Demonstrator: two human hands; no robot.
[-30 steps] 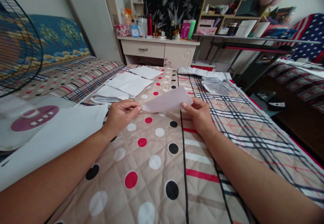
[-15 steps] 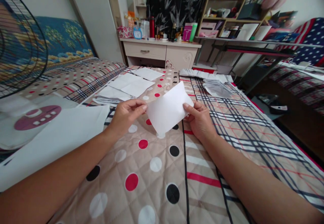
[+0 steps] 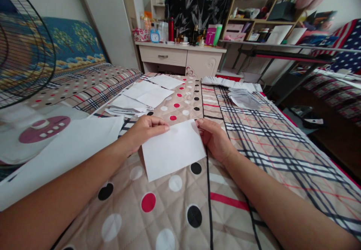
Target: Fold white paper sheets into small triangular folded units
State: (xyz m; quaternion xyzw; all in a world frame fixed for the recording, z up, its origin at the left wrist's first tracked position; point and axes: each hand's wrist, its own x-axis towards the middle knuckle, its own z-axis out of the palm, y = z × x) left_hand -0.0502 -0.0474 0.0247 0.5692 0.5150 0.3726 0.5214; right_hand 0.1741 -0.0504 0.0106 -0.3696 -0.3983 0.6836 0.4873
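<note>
A white sheet of paper (image 3: 173,150) is held between both hands, low over the dotted quilt. My left hand (image 3: 146,131) pinches its far edge near the left, thumb on top. At the far right corner, my right hand (image 3: 216,137) grips the paper between thumb and fingers; its fingertips are partly hidden. Beyond my left hand lie several white paper pieces (image 3: 149,92), some stacked. Left of my forearm is a large white sheet (image 3: 76,148), partly under a clear plastic bag (image 3: 56,116) with a purple oval print.
The quilt (image 3: 175,212) covers the bed. A fan (image 3: 31,46) stands at the far left. On the right side of the quilt lie a stack of greyish-white pieces (image 3: 244,98) and a long white folded strip (image 3: 225,82). Behind is a white dresser (image 3: 163,57) with bottles and boxes.
The paper has turned and come down nearer to the quilt, its broad face now tilted toward me. My left hand has moved to its far edge, my right hand to the far right corner.
</note>
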